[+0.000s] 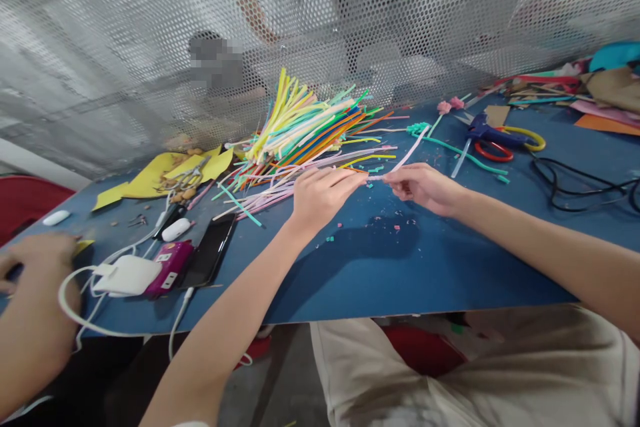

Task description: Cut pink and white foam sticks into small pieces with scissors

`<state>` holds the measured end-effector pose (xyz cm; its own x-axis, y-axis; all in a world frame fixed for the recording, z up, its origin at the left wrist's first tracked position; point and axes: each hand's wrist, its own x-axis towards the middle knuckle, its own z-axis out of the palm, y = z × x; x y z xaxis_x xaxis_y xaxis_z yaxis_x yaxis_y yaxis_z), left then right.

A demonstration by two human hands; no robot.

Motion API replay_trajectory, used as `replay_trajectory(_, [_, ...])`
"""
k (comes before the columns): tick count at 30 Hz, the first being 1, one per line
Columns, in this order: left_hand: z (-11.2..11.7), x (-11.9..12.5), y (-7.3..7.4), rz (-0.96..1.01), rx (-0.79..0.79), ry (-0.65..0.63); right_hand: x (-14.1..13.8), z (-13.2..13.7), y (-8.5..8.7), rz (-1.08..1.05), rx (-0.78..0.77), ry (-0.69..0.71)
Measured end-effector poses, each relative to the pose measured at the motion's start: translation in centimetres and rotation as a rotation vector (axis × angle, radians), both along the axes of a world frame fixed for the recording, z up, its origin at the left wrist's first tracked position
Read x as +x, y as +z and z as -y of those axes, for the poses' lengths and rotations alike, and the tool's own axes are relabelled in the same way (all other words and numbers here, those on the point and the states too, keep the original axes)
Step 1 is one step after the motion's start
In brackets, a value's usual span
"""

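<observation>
Between my hands runs a pale pink pipe cleaner (375, 177), held a little above the blue table. The fingers of my left hand (325, 192) are pinched on its left part. At its right part my right hand (423, 187) grips it between thumb and forefinger, and a pale length slants up from there to the right. Beyond my left hand lies a big heap of pipe cleaners (310, 130) in many colours, with loose pale pink ones (270, 197) at its near side. Behind my right hand is a teal pipe cleaner with a curled top (419, 129).
A blue glue gun (493, 131) and scissors (535, 138) lie to the right by a black cable (555, 183). Leftward are a phone (213, 250), a purple power strip (170, 267), a white charger (133, 275) and another person's arm (37, 320). A perforated metal screen (300, 20) stands behind.
</observation>
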<state>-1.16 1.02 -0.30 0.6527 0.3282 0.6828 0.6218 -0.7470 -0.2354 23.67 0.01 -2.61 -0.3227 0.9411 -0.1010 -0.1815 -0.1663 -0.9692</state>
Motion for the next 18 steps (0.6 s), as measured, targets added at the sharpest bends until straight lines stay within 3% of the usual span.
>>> replay_trajectory(4, [0.14, -0.23, 0.65, -0.071, 0.047, 0.036, 0.14, 0.06, 0.44, 0.073, -0.024, 0.074])
replay_trajectory(11, [0.32, -0.01, 0.93, -0.064, 0.110, 0.051, 0.15, 0.07, 0.44, 0.131, 0.103, -0.013])
replay_trajectory(15, [0.25, 0.09, 0.84, -0.057, 0.114, 0.071, 0.20, -0.19, -0.05, 0.210, 0.238, -0.092])
replay_trajectory(18, [0.30, 0.21, 0.73, -0.025, 0.034, 0.111, 0.32, -0.20, -0.21, 0.351, 0.433, -0.166])
